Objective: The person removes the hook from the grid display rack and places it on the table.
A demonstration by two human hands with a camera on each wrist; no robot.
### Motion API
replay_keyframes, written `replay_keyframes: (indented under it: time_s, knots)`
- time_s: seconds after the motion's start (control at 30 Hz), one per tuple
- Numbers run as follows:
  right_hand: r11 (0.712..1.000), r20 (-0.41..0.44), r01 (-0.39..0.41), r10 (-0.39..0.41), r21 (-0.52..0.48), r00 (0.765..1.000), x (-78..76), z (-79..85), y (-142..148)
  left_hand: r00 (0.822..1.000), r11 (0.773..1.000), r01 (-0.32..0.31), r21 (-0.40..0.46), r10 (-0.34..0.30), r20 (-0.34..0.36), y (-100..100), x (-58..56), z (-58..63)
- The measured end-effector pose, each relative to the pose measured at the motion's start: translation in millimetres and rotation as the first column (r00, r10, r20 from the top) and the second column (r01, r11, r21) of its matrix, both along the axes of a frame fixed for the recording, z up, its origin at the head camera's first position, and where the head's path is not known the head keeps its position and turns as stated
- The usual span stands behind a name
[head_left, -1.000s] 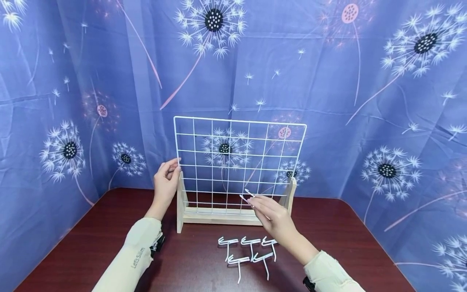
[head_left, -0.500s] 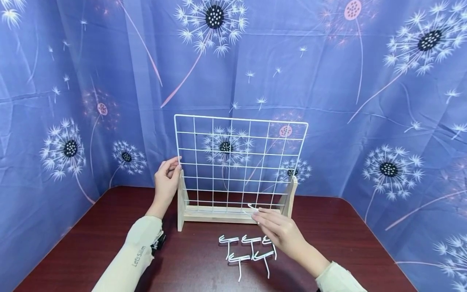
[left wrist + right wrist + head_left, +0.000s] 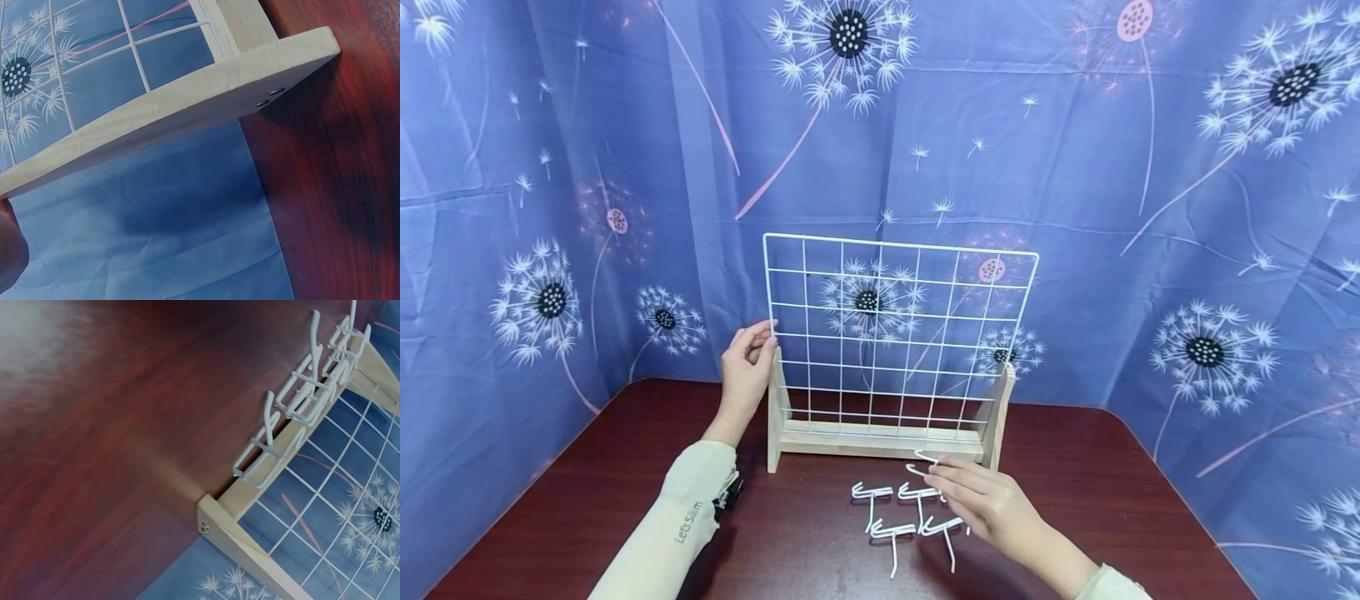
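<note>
A white wire grid panel (image 3: 902, 244) stands upright in a pale wooden stand (image 3: 880, 447). My left hand (image 3: 747, 379) pinches the panel's left edge, just above the stand's left upright; only a bit of it shows in the left wrist view. Over the table, in front of the stand's right part, my right hand (image 3: 992, 504) holds a white wire hook (image 3: 927, 457) with two prongs pointing left; the fingers hide its other end. Below and left of that hand lie more white hooks (image 3: 893, 531), one mostly covered by the hand. The right wrist view shows hooks (image 3: 267, 450) before the stand's base.
The dark red wooden table (image 3: 805, 533) carries the stand and the hooks. Blue cloth (image 3: 1075, 167) with dandelion prints hangs behind the table and at both sides, close behind the grid.
My right hand, with the hook, has come down from in front of the grid toward the table and slightly right. My left hand keeps its place on the panel's edge.
</note>
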State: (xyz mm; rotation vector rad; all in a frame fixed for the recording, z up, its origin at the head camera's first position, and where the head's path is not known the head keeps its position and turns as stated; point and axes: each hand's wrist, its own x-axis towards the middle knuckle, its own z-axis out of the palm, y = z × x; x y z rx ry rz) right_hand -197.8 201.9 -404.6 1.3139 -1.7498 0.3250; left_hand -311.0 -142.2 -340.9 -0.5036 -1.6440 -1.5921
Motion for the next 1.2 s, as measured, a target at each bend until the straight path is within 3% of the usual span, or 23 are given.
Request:
replay_keyframes:
  time_s: [0.53, 0.83, 1.2]
  knots:
    - [0.983, -0.034, -0.02, 0.027, 0.181, 0.999, 18.8, -19.0, 8, 1.0, 1.0, -0.002, 0.001, 0.002, 0.006, 0, -1.0, -0.3]
    - [0.959, -0.028, -0.106, 0.118, 0.263, 0.993, 22.7, -31.5, 12, 1.0, 1.0, 0.007, -0.003, -0.007, 0.01, 0, 0.0, -0.7]
    - [0.931, -0.082, -0.048, 0.083, 0.361, 0.993, 26.6, -40.2, 10, 1.0, 1.0, -0.012, -0.017, 0.013, 0.016, 1, 2.0, 1.2]
